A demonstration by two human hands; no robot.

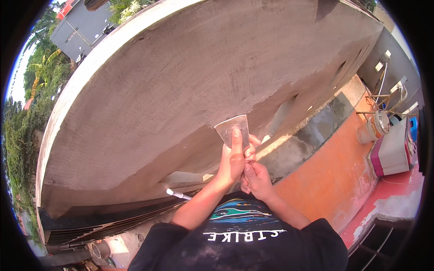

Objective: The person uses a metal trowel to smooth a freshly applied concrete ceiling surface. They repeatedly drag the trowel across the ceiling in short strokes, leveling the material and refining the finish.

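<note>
— What's this place? Looks like a rooftop.

— It is: a long grey plastered wall (pixel 181 86) fills most of the view, with treetops (pixel 27 117) and a grey roof (pixel 79 27) beyond its left end.

— And below the wall?

— A white pipe (pixel 178 194) sticks out under it, left of the hands.

— What are the hands doing?

— The left hand (pixel 231 160) is clamped around a putty knife (pixel 234 128), forefinger laid along the blade, which lies flat against the wall's lower middle. The right hand (pixel 257 178) is closed around the handle just beneath.

— To the right of the wall?

— An orange floor (pixel 334 171), a pale bucket (pixel 373 127), then a white and pink box (pixel 392 153).
</note>
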